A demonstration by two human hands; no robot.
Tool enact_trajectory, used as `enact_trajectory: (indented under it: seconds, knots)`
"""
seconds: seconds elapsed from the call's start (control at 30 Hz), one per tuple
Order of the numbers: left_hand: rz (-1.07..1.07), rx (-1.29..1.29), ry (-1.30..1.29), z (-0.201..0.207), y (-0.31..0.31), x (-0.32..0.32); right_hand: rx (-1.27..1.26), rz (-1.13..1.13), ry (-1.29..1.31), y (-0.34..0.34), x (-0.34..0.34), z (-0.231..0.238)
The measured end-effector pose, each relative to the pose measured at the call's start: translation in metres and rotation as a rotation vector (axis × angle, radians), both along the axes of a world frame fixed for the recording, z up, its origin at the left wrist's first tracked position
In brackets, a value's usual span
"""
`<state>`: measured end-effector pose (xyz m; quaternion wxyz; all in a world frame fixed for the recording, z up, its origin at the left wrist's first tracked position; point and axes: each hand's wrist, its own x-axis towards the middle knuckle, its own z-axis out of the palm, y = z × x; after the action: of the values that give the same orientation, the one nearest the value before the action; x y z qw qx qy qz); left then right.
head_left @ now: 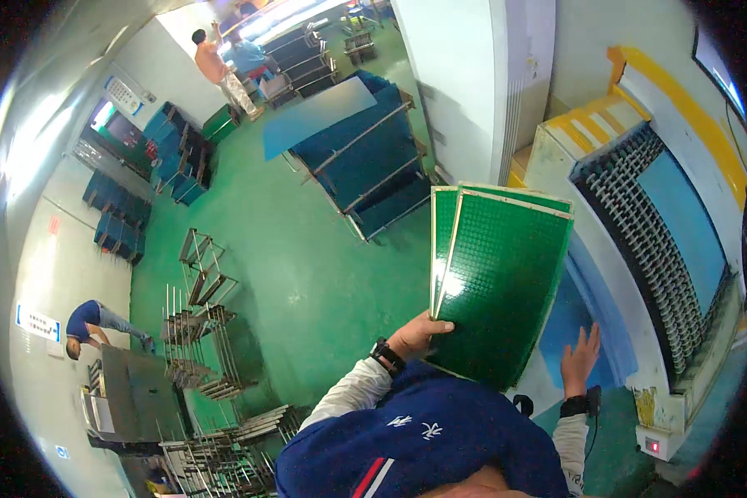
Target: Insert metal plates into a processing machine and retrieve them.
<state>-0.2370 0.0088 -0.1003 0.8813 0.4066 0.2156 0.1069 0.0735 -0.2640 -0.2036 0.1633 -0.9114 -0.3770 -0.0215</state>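
Note:
My left hand point(417, 335) grips the lower left edge of a small stack of green circuit board panels point(506, 274), its thumb lying on the top one. These panels are glossy, with a fine grid pattern and pale borders. They are fanned a little, so the ones beneath show at the left and top. My right hand point(581, 360) is empty, its fingers spread, to the right of the stack. Beside and below it is a blue sheet point(566, 319) along the machine's near side. Wristbands show on both of my wrists.
At right stands a roller conveyor machine point(639, 241) with yellow trim and a blue panel point(681, 224) over its rollers. Ahead is a rack cart point(361, 158) topped by a blue sheet. Metal racks point(203, 332) stand on the left. One person point(100, 324) bends at far left; others work at the back.

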Motion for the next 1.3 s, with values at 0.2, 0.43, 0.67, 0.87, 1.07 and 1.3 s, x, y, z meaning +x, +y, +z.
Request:
enact_trajectory:
  seconds: [0.2,0.43,0.67,0.87,1.07,1.3]
  knots:
    - [-0.035,-0.035,0.027,-0.024,0.026,0.009,0.025,0.006,-0.009,0.01,-0.005,0.008]
    - [0.017,-0.125,0.009,-0.042,0.054,0.013,-0.046,-0.029,-0.033,0.021,-0.012,0.0]
    - [0.148,-0.201,0.112,-0.089,0.078,0.016,-0.072,-0.033,-0.013,0.025,-0.016,0.001]
    - [0.217,-0.374,0.237,-0.138,0.102,0.005,-0.083,-0.031,-0.014,0.027,-0.022,0.004]
    - [0.397,-0.458,0.367,-0.195,0.113,-0.021,-0.102,-0.041,-0.008,0.03,-0.02,0.005]
    - [0.144,0.942,0.622,-0.216,0.1,-0.071,-0.1,-0.142,-0.017,0.036,-0.005,0.0]
